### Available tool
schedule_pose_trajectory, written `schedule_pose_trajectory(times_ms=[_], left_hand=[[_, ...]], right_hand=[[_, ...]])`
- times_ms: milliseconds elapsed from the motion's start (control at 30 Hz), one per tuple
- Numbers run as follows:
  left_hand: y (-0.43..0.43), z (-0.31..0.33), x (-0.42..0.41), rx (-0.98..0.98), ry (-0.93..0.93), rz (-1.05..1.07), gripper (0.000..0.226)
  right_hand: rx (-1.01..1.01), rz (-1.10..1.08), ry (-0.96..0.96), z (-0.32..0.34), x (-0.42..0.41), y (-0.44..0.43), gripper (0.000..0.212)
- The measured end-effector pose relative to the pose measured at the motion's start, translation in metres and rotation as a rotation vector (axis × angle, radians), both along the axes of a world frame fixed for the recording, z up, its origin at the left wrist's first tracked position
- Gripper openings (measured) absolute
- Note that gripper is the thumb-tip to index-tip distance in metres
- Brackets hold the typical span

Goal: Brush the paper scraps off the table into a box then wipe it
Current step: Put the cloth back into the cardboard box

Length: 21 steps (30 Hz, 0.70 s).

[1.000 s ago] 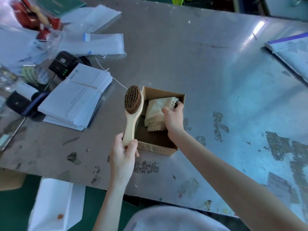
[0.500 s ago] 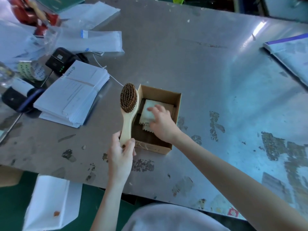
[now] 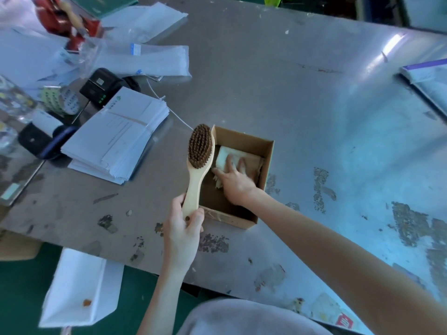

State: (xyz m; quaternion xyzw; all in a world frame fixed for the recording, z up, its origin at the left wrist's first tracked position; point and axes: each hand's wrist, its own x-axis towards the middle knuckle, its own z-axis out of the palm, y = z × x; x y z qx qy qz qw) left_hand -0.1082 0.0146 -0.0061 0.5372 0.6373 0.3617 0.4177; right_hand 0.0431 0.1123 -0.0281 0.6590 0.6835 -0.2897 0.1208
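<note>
An open brown cardboard box (image 3: 268, 165) sits on the worn grey metal table (image 3: 290, 93) near its front edge. Inside it lies a pale yellow cloth (image 3: 223, 154). My right hand (image 3: 235, 181) reaches into the box and presses on the cloth with spread, straight fingers. My left hand (image 3: 182, 229) grips the handle of a wooden brush (image 3: 200, 147) just left of the box. The brush is held upright, with its brown bristles facing me. A tiny pale scrap (image 3: 129, 212) lies on the table to the left.
A stack of white printed sheets (image 3: 116, 136) lies left of the box, with a black device (image 3: 101, 85) and clear plastic bags (image 3: 145, 59) behind it. A plastic sleeve (image 3: 430, 76) is at the far right. A white bag (image 3: 79, 286) stands on the floor below the table edge.
My right hand lowered the cloth from the box's far rim down into the box and flattened onto it. The left hand kept the brush almost still.
</note>
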Motion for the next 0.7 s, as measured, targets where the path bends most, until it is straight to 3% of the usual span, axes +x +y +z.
schedule_pose_trajectory(times_ms=[267, 333, 500, 700], left_hand=[[0.004, 0.005, -0.002, 0.008, 0.064, -0.029, 0.025], [0.006, 0.008, -0.005, 0.019, 0.106, -0.055, 0.025], [0.016, 0.028, -0.012, 0.089, 0.253, -0.222, 0.025], [0.035, 0.040, 0.005, 0.150, 0.506, -0.333, 0.032]], right_hand=[[0.107, -0.130, 0.132, 0.020, 0.016, 0.003, 0.064], [0.153, -0.253, 0.258, 0.037, 0.023, -0.001, 0.053], [0.530, -0.470, 0.430, 0.061, 0.048, -0.015, 0.033], [0.564, -0.499, 0.410, 0.047, 0.065, -0.030, 0.050]])
